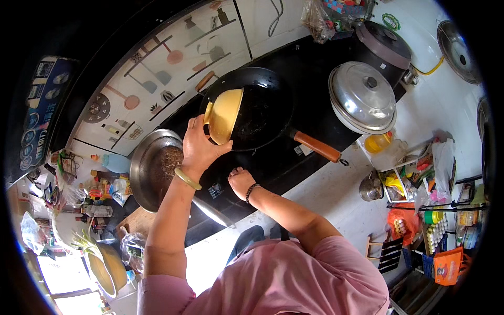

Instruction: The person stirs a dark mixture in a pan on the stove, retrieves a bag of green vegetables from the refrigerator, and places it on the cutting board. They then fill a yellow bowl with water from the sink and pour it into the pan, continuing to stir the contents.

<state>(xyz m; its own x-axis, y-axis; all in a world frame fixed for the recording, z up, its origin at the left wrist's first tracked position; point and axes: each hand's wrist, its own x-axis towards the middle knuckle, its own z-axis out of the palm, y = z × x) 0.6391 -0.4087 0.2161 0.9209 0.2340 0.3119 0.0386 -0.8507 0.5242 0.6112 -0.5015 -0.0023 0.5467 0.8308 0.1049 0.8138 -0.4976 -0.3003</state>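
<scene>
My left hand point(202, 143) grips a yellow bowl point(228, 114) by its rim and side. The bowl is tipped on its side above a black wok point(271, 106), its mouth facing the wok's middle. A dark, shiny wet patch shows on the wok's inside; I cannot tell what is in it. The wok has a brown wooden long handle point(317, 146) pointing right and a small wooden grip point(204, 81) at the far left. My right hand point(241, 183) is curled closed over the front of the black stove top point(271, 165), with nothing visible in it.
Left of the wok sits a steel pan point(139, 173) with brown residue, its handle point(212, 212) reaching the counter's front. To the right stand a lidded metal pot point(364, 96) and an electric cooker point(384, 51). Bottles point(114, 162) crowd the left end; a shelf point(405, 177) holds packets.
</scene>
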